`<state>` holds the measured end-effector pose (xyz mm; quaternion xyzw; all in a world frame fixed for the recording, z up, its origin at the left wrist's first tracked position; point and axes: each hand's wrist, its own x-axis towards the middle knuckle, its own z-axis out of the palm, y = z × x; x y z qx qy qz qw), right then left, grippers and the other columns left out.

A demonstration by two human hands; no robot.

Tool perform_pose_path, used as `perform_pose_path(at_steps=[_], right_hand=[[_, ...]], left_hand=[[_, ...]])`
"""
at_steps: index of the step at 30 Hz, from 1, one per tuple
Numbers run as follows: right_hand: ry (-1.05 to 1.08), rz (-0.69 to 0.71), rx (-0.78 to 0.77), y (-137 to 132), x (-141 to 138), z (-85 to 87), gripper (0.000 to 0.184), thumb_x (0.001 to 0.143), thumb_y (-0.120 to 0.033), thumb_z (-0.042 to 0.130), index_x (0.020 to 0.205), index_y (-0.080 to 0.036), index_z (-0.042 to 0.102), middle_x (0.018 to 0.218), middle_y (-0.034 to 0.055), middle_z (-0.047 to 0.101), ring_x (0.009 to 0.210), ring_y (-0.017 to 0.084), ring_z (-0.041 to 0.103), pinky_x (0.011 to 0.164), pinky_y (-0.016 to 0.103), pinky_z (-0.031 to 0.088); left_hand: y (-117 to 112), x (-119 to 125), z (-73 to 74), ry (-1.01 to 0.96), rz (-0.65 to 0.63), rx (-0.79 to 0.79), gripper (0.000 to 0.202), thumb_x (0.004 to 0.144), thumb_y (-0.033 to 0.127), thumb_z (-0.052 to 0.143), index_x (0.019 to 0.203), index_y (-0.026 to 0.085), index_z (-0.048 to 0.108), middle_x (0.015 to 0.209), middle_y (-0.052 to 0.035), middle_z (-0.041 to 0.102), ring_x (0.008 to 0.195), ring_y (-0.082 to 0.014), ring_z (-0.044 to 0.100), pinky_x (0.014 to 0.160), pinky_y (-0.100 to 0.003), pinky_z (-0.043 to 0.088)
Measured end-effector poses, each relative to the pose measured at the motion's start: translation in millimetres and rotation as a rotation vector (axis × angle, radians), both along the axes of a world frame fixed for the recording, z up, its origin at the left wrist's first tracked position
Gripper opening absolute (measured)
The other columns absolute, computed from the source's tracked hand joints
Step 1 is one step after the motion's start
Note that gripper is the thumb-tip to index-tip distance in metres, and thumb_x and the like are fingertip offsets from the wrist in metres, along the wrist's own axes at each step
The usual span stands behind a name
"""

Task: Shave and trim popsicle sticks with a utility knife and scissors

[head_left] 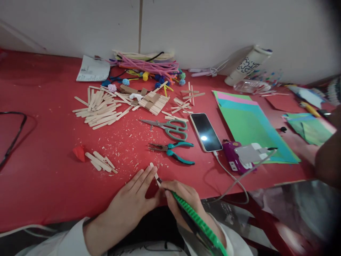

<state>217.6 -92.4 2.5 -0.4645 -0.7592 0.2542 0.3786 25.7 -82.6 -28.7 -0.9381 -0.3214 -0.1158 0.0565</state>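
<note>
My left hand [133, 195] lies flat near the table's front edge, fingers stretched out, their tips against a wooden craft stick [156, 175]. Closed around a long green-and-black utility knife [198, 218], my right hand [183, 199] brings the knife's dark tip onto that stick. Pale wood shavings [130, 137] are scattered over the red surface ahead of my hands. Pliers with teal handles [170, 149] and scissors with grey-green handles [170, 127] lie just beyond. A few loose craft sticks [101, 161] rest to the left, beside a red crumpled piece [79, 153].
Farther back on the red table [48, 142] are a craft stick pile [99, 106], a banded stick bundle [154, 102] and pipe cleaners [149, 65]. To the right are a phone [206, 131], a purple power adapter [233, 156] with cable, coloured paper [247, 121] and a tumbler [247, 65].
</note>
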Motion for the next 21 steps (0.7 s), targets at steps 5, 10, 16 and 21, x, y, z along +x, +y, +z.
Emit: perform_pose_path(at_steps=[5, 10, 16, 21], right_hand=[[-0.099, 0.087, 0.006, 6, -6, 12.8, 0.019, 0.091, -0.008, 0.039, 0.099, -0.019, 0.053, 0.067, 0.0024, 0.062, 0.053, 0.014, 0.057, 0.050, 0.023, 0.047], [-0.105, 0.193, 0.007, 12, -6, 11.1, 0.018, 0.090, -0.009, 0.039, 0.094, -0.019, 0.054, 0.063, 0.0015, 0.060, 0.050, 0.014, 0.054, 0.047, 0.023, 0.045], [-0.032, 0.000, 0.209, -5, 4, -3.2, 0.020, 0.090, -0.008, 0.043, 0.100, -0.020, 0.057, 0.069, 0.0022, 0.066, 0.054, 0.013, 0.062, 0.054, 0.021, 0.050], [-0.006, -0.306, 0.137, -19, 9, 5.5, 0.018, 0.090, -0.011, 0.046, 0.093, -0.023, 0.059, 0.069, -0.0014, 0.067, 0.051, 0.011, 0.062, 0.053, 0.021, 0.050]], left_hand=[[4, 1, 3.4, -0.019, -0.044, -0.027, 0.056, 0.081, 0.031, 0.067, 0.132, 0.022, 0.045, 0.142, -0.0176, 0.049, 0.130, -0.0297, 0.048, 0.106, -0.042, 0.038], [3, 1, 1.0, -0.040, -0.040, -0.007, 0.055, 0.079, 0.034, 0.070, 0.128, 0.024, 0.048, 0.142, -0.0169, 0.049, 0.132, -0.0297, 0.045, 0.108, -0.040, 0.034], [-1, 0, -0.1, 0.043, -0.007, -0.016, 0.058, 0.082, 0.035, 0.067, 0.134, 0.027, 0.042, 0.148, -0.0168, 0.042, 0.136, -0.0300, 0.040, 0.109, -0.042, 0.034], [2, 0, 4.6, 0.057, -0.007, -0.044, 0.078, 0.082, 0.029, 0.067, 0.148, 0.028, 0.025, 0.150, -0.0187, 0.038, 0.137, -0.0308, 0.038, 0.108, -0.045, 0.034]])
